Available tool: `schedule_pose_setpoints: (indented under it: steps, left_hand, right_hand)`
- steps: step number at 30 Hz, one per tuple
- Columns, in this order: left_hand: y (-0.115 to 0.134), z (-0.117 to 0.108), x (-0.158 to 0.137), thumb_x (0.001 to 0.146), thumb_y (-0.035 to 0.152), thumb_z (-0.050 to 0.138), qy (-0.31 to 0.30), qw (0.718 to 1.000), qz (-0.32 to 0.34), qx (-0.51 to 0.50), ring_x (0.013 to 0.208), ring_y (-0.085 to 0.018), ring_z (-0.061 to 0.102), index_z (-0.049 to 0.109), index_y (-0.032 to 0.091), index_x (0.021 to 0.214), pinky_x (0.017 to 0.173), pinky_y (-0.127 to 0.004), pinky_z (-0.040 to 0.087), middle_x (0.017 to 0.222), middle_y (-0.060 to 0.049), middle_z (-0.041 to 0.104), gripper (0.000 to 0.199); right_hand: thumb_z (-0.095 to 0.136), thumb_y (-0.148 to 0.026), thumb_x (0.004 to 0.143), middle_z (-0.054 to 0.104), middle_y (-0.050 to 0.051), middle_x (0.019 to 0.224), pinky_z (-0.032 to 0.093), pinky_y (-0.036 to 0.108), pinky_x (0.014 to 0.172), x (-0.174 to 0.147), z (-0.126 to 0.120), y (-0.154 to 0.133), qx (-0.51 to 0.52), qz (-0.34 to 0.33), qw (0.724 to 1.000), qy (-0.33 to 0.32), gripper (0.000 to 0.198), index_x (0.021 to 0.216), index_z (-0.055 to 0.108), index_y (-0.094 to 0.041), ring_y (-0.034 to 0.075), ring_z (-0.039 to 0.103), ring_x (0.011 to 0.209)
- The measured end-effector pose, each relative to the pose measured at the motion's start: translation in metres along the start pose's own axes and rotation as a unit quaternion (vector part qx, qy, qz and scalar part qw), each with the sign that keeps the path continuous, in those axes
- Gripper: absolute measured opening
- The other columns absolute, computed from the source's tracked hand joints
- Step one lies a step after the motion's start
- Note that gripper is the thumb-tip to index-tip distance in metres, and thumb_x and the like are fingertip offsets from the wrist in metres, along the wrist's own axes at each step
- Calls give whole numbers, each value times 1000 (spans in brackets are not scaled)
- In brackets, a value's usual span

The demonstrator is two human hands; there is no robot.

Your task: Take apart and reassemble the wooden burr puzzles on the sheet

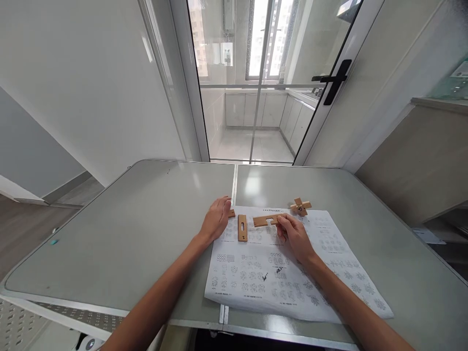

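My right hand (pixel 295 237) pinches the right end of a flat wooden puzzle piece (pixel 261 222) with a slot cut in it, held just over the printed sheet (pixel 248 302). Left of it lies another slotted wooden piece (pixel 242 235), marked with a 2. My left hand (pixel 215 219) rests on its side by the sheet's upper left corner, fingers stretched out and close together. Beside its fingers the end of a small wooden piece (pixel 231 213) shows; the rest is hidden behind the hand. Near the sheet's top right stands a crossed wooden assembly (pixel 300 206) with a letter on it.
The sheet carries rows of small diagrams and lies on a grey-green table (pixel 120 253) with a metal seam down its middle. A tiny teal bit (pixel 54 242) lies near the left edge. Beyond the table is a glass door with a black handle (pixel 338 82).
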State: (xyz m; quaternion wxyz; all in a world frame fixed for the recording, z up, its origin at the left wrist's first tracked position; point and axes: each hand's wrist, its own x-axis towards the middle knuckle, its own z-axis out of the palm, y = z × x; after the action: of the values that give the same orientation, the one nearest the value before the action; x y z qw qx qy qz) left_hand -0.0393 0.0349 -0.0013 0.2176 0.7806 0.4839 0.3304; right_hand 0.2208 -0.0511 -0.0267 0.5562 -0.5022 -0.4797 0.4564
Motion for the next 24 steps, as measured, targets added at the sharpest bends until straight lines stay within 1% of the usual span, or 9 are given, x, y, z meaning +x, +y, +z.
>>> schedule_pose_setpoints:
  steps: [4,6,7,10,12,14,18,21,24]
  left_hand:
    - [9,3,-5,111,56,26,-16,998,-20,-50,146,-30,52,60,26,140,119,-52,48,164,-10,45,53]
    - [13,6,-9,108,59,37,-37,998,5,-49,145,-32,53,59,27,141,116,-53,51,167,-10,39,51]
    - [13,7,-10,105,62,47,-46,998,29,-37,146,-34,51,59,27,142,118,-55,49,167,-12,38,52]
    - [12,11,-13,85,65,76,-69,991,111,22,155,-42,37,54,25,146,128,-64,31,165,-16,41,76]
    - [10,13,-13,77,63,84,-92,985,140,43,157,-44,31,48,23,151,130,-67,24,164,-18,42,91]
    - [8,13,-13,78,59,84,-111,982,144,45,156,-43,34,43,22,155,128,-65,30,164,-19,42,94]
    - [6,10,-12,85,43,77,-135,977,157,41,153,-38,40,40,21,156,125,-58,40,166,-19,38,84]
    - [2,4,-9,87,34,72,-149,973,171,42,152,-37,43,46,21,152,122,-55,43,165,-18,40,72]
    - [-2,-2,-5,86,30,70,-149,970,184,59,147,-37,48,52,22,147,121,-54,43,160,-16,48,64]
  right_hand:
    - [60,-58,100,50,-3,59,35,30,54,0,0,0,-4,5,1000,1,45,72,51,-24,15,41,53]
    - [60,-57,100,49,-3,59,35,30,54,0,1,1,-4,5,1000,2,44,72,51,-24,15,41,53]
    - [60,-57,100,48,-3,59,34,30,54,0,1,1,-2,5,1000,3,43,72,51,-24,15,40,53]
    - [60,-55,100,48,-4,59,34,30,53,0,2,0,3,7,1000,5,43,72,50,-24,14,40,52]
    - [60,-55,99,48,-4,59,35,30,53,0,2,-1,3,8,1000,8,43,71,50,-24,14,40,52]
    - [61,-55,99,48,-3,59,34,30,53,0,3,-2,3,10,1000,12,43,70,50,-24,14,40,52]
    - [62,-56,97,47,-3,59,34,29,51,1,2,-1,10,11,1000,16,44,69,49,-24,14,40,52]
    - [60,-57,98,48,-3,60,35,30,52,2,0,1,-6,8,1000,7,44,71,50,-24,15,41,52]
    - [58,-59,100,50,-3,62,36,30,54,1,0,3,-34,3,999,-11,45,72,51,-24,15,43,53]
